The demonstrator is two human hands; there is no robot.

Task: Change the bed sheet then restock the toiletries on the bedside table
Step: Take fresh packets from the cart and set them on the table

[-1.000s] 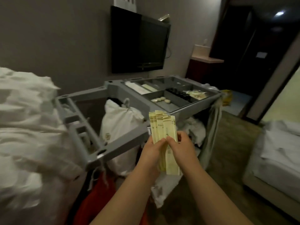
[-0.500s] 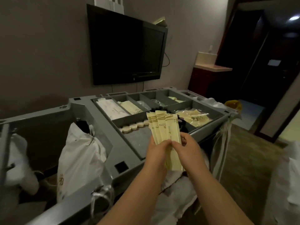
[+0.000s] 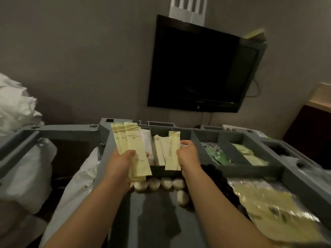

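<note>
Several long pale-yellow paper toiletry sachets (image 3: pixel 131 151) sit fanned in the left hand (image 3: pixel 120 161), fingers curled round them; the right hand (image 3: pixel 188 155) pinches one sachet (image 3: pixel 172 152) over the grey plastic cart tray (image 3: pixel 250 167), at twelve o'clock. Restocking is apparently underway; next, probably, carry them bedside.

1. A dark TV (image 3: pixel 197 68) hung on the grey wall (image 3: pixel 71 51), its screen off.
2. A white slotted panel (image 3: pixel 188 8) was fixed to the wall just above the TV.
3. A thin cable (image 3: pixel 255 90) looped out beside the TV's right edge.
4. A wooden desk (image 3: pixel 320 97) stood at the far right, with a dark red front below its pale top.
5. Crumpled white linen (image 3: pixel 14 108) was piled at the left edge.
6. A white bag (image 3: pixel 32 172) hung inside the grey frame at lower left.
</note>
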